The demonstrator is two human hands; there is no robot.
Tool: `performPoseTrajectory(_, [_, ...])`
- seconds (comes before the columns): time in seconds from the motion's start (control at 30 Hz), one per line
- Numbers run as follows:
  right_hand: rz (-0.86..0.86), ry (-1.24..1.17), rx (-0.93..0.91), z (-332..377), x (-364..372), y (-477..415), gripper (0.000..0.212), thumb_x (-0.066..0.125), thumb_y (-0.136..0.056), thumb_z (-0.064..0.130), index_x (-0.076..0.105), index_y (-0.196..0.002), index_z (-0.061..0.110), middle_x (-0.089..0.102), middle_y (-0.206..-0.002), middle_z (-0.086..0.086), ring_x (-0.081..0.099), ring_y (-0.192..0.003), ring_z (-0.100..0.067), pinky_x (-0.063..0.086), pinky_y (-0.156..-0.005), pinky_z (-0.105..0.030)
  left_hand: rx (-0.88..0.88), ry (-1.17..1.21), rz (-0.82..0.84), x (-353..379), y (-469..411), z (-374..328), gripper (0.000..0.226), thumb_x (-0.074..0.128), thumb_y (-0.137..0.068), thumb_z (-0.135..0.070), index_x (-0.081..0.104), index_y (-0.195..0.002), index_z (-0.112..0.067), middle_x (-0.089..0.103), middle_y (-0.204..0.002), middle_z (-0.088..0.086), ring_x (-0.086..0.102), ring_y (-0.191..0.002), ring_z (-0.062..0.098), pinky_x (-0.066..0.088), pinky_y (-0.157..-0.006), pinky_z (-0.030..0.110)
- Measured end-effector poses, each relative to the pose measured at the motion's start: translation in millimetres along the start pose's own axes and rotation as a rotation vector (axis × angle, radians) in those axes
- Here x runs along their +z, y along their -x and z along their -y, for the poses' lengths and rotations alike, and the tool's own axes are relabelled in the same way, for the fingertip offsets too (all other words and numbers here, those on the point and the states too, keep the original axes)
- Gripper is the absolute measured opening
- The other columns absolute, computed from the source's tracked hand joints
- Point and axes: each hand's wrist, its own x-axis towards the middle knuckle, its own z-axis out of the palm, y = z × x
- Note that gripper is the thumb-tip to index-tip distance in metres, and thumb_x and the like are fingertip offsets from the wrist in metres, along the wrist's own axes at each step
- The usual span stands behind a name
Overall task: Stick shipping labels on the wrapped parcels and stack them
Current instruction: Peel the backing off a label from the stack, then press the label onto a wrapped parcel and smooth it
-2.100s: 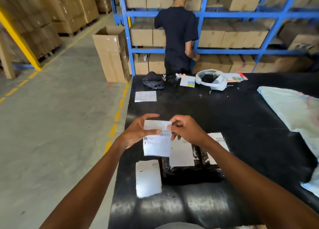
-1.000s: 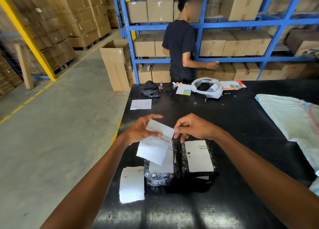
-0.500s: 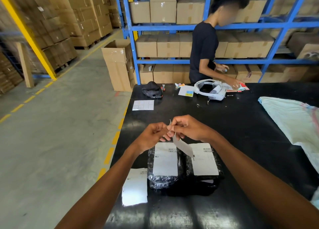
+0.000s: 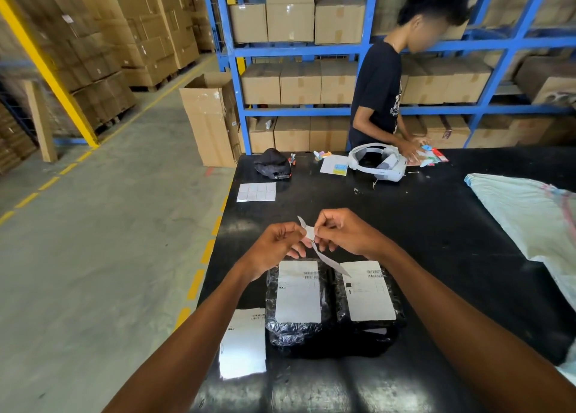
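Two black-wrapped parcels lie side by side on the black table (image 4: 436, 241). The left parcel (image 4: 296, 328) and the right parcel (image 4: 371, 325) each carry a white shipping label on top. Above them my left hand (image 4: 274, 244) and my right hand (image 4: 346, 235) pinch one shipping label (image 4: 311, 235) between fingertips; it is seen edge-on, its lower end hanging toward the right parcel. Another white label sheet (image 4: 243, 344) lies flat left of the parcels at the table's edge.
A sheet of small stickers (image 4: 256, 191), a black cap (image 4: 271, 165), a white headset (image 4: 378, 163) and papers sit at the table's far side, where another person (image 4: 380, 94) stands. A white woven sack (image 4: 530, 219) covers the right. Blue shelving holds cartons behind.
The label I held flat facing me has been turned edge-on between both hands. The person at the far side has turned and moved right to the table.
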Motion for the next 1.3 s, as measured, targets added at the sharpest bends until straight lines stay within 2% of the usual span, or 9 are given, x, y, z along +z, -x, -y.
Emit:
performPoseTrajectory(0.37, [-0.161, -0.127, -0.031, -9.2, -2.8, -0.7, 0.005, 0.060, -0.098, 0.001, 0.063, -0.099, 0.006, 0.071, -0.091, -0.012, 0.074, -0.072, -0.025, 0.064, -0.063, -0.042, 0.026, 0.129, -0.069, 16.4, -11.5, 1.3, 0.025, 0.048, -0.105, -0.014, 0.061, -0.108, 0.007, 0.075, -0.096, 0.008, 0.071, -0.080, 0.018, 0.057, -0.074, 0.026])
performPoseTrajectory(0.47, [-0.236, -0.096, -0.044, -18.1, -5.2, -1.7, 0.014, 0.060, -0.098, 0.001, 0.074, -0.101, 0.004, 0.073, -0.090, -0.010, 0.076, -0.079, -0.024, 0.065, -0.072, -0.048, 0.034, 0.137, -0.142, 18.0, -14.4, 3.1, 0.024, 0.046, -0.105, -0.014, 0.060, -0.107, 0.006, 0.074, -0.096, 0.009, 0.071, -0.077, 0.018, 0.058, -0.075, 0.029])
performPoseTrajectory(0.57, [-0.231, 0.063, -0.064, -28.5, -7.1, -2.0, 0.019, 0.068, -0.093, 0.006, 0.077, -0.108, 0.012, 0.073, -0.102, 0.002, 0.074, -0.093, -0.014, 0.061, -0.087, -0.037, 0.057, 0.071, -0.196, 18.6, -15.8, 6.8, 0.022, 0.046, -0.105, -0.016, 0.061, -0.103, 0.001, 0.075, -0.094, 0.007, 0.071, -0.076, 0.017, 0.057, -0.077, 0.030])
performPoseTrajectory(0.73, [-0.053, 0.141, 0.061, -33.4, 6.8, 1.6, 0.063, 0.088, -0.077, 0.035, 0.063, -0.131, 0.015, 0.059, -0.122, 0.006, 0.067, -0.110, -0.010, 0.056, -0.088, -0.027, 0.168, -0.100, -0.247, 23.2, -16.4, 12.0, 0.025, 0.049, -0.104, -0.020, 0.064, -0.100, -0.001, 0.075, -0.092, 0.008, 0.073, -0.078, 0.019, 0.059, -0.078, 0.027])
performPoseTrajectory(0.9, [-0.197, 0.344, 0.050, -40.6, 31.7, 1.1, 0.025, 0.078, -0.084, 0.039, 0.062, -0.091, 0.021, 0.057, -0.088, 0.006, 0.059, -0.078, -0.008, 0.046, -0.068, -0.029, 0.242, -0.164, -0.224, 31.9, -16.8, 10.6, 0.023, 0.051, -0.104, -0.018, 0.067, -0.096, -0.004, 0.074, -0.092, 0.005, 0.072, -0.083, 0.021, 0.062, -0.080, 0.036])
performPoseTrajectory(1.0, [-0.244, 0.245, 0.098, -48.3, 37.7, -1.9, 0.024, 0.067, -0.095, 0.023, 0.059, -0.072, 0.022, 0.056, -0.068, 0.010, 0.055, -0.062, -0.006, 0.040, -0.058, -0.023, 0.247, -0.142, -0.206, 32.3, -13.5, 14.5, 0.023, 0.051, -0.104, -0.025, 0.067, -0.096, -0.010, 0.073, -0.095, -0.001, 0.070, -0.093, 0.019, 0.059, -0.084, 0.039])
performPoseTrajectory(1.07, [-0.158, 0.053, 0.188, -57.2, 38.6, -3.5, 0.010, 0.067, -0.095, 0.021, 0.074, -0.089, 0.016, 0.072, -0.083, 0.002, 0.070, -0.075, -0.017, 0.056, -0.068, -0.029, 0.245, -0.092, -0.256, 30.9, -9.0, 18.9, 0.023, 0.051, -0.102, -0.036, 0.066, -0.103, -0.018, 0.070, -0.105, -0.002, 0.067, -0.101, 0.020, 0.058, -0.084, 0.033])
performPoseTrajectory(1.17, [-0.082, -0.256, 0.242, -66.1, 44.8, -1.8, 0.023, 0.069, -0.096, 0.020, 0.074, -0.117, 0.013, 0.079, -0.107, -0.001, 0.076, -0.097, -0.020, 0.060, -0.087, -0.037, 0.153, 0.071, -0.483, 24.7, -2.9, 37.2, 0.034, 0.058, -0.099, -0.033, 0.050, -0.129, -0.018, 0.057, -0.128, 0.000, 0.059, -0.115, 0.013, 0.055, -0.084, 0.016])
performPoseTrajectory(1.3, [-0.025, -0.444, 0.256, -72.9, 64.5, 0.5, 0.025, 0.068, -0.096, 0.016, 0.072, -0.121, 0.013, 0.077, -0.114, -0.001, 0.074, -0.105, -0.021, 0.058, -0.094, -0.038, -0.126, 0.352, -0.334, 11.5, 6.2, 67.2, 0.046, 0.071, -0.092, -0.021, 0.055, -0.135, -0.015, 0.067, -0.130, 0.006, 0.068, -0.114, 0.023, 0.057, -0.096, 0.041])
